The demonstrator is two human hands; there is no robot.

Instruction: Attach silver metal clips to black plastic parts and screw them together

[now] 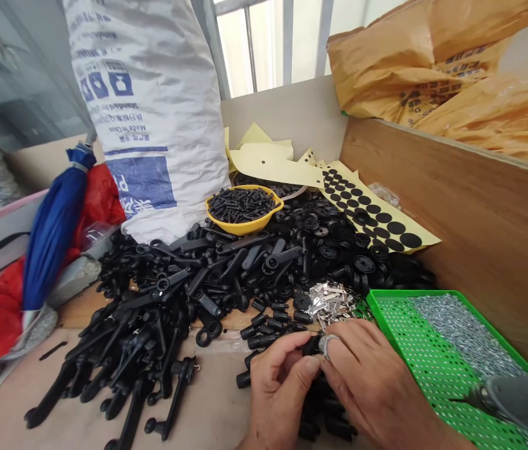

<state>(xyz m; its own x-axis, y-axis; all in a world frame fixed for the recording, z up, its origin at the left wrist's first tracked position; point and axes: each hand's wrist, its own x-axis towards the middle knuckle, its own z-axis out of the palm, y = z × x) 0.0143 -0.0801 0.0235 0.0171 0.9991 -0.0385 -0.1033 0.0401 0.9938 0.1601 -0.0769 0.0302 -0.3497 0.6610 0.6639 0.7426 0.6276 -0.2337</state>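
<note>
Both hands meet at the lower middle. My left hand [282,387] pinches a small black plastic part [311,345] between thumb and fingers. Beside it, my right hand [367,369] has its fingers curled against the same part, with a ring on one finger; whatever else its fingertips hold is hidden. Just beyond the hands lie small silvery metal pieces [332,301] and short black cylinders [264,334]. Black crank-like handles [127,337] are heaped to the left, and round black discs [329,250] are piled behind.
A yellow bowl [245,228] holds black screw-like parts. The green tray [380,306] of small metal pieces and a power screwdriver [517,400] are at right. Behind stand a white sack [151,94] and yellow sticker sheets [282,162]; a blue umbrella [57,219] is left, a wooden board [455,206] right.
</note>
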